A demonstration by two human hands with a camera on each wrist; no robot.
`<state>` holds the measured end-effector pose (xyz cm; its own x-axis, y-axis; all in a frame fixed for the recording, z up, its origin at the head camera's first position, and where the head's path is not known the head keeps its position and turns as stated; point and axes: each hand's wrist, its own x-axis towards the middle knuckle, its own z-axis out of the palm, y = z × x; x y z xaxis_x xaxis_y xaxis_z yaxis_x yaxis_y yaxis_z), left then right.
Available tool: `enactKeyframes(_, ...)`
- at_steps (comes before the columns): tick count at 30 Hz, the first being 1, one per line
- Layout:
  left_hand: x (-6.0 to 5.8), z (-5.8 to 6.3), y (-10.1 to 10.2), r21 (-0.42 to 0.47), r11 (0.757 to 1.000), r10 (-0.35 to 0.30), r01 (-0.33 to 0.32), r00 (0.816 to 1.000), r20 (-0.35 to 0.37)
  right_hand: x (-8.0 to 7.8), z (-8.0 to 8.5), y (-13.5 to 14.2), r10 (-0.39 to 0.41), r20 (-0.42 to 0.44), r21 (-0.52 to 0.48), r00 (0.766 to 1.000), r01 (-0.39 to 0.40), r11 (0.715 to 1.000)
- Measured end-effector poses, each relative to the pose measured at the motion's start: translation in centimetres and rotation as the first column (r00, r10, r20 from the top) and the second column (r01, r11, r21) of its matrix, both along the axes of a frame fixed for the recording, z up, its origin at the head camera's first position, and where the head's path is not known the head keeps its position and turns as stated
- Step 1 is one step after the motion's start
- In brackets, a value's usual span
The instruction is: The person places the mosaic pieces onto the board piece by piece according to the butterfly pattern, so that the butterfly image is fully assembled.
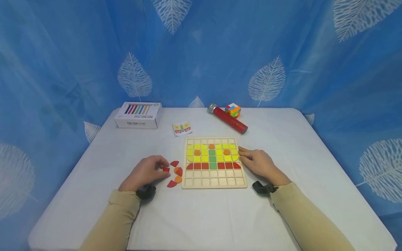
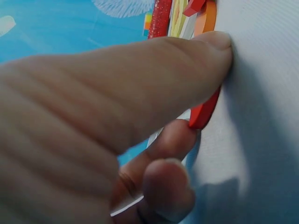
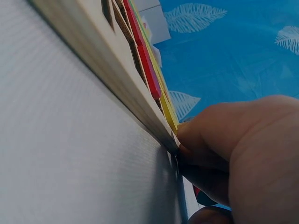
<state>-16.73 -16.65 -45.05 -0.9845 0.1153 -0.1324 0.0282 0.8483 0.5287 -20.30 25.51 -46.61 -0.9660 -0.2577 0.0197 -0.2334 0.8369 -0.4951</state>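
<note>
My left hand [image 1: 147,171] pinches a small red piece [image 1: 166,169] between thumb and fingers, low over the table. Red quarter-round pieces [image 1: 171,183] and orange discs [image 1: 178,179] lie just right of it, one red piece overlapping an orange disc. The wooden grid board [image 1: 205,182] lies flat in the middle, with yellow, orange, green and red pieces set in its upper rows; the two lowest rows show bare wood. My right hand [image 1: 259,162] rests at the board's right side, fingertips touching its edge; in the right wrist view, the thumb is at the wooden rim [image 3: 140,105].
Behind the board lies a small picture card [image 1: 182,129] with a butterfly pattern. A white box [image 1: 138,115] stands at the back left. A red microphone-like cylinder [image 1: 230,120] and a puzzle cube [image 1: 233,110] are at the back right. A blue leaf-patterned curtain [image 1: 201,52] hangs behind the table.
</note>
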Motion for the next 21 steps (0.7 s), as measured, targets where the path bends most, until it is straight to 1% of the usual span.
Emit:
enactKeyframes(5,0.0,0.2,0.0,-0.019,1.0,-0.017,0.016,1.0,-0.018,0.0,0.1,-0.1,-0.008,0.013,-0.007,1.0,0.008,1.0)
enactKeyframes(7,0.1,0.2,0.1,-0.014,1.0,-0.022,0.021,0.999,-0.038,0.1,0.2,-0.1,-0.001,0.011,-0.007,1.0,0.001,1.0)
enactKeyframes(11,0.2,0.0,0.5,0.028,0.997,-0.07,0.074,0.992,-0.103,0.1,0.2,-0.1,0.0,0.011,-0.009,1.0,0.0,1.0)
enactKeyframes(13,0.3,-0.2,1.0,0.049,0.993,-0.102,0.109,0.987,-0.122,0.1,0.2,-0.1,-0.001,0.012,-0.013,1.0,0.001,1.0)
enactKeyframes(17,0.2,-0.6,1.9,0.029,0.985,-0.165,0.169,0.98,-0.113,0.1,0.2,-0.1,0.003,0.011,-0.008,1.0,-0.003,1.0)
enactKeyframes(19,0.1,-0.7,2.1,0.011,0.982,-0.184,0.186,0.977,-0.106,0.1,0.3,-0.1,0.001,0.012,-0.001,1.0,-0.001,1.0)
enactKeyframes(21,0.1,-0.7,2.3,0.001,0.982,-0.189,0.19,0.977,-0.101,0.1,0.3,-0.1,0.0,0.011,0.006,1.0,0.0,1.0)
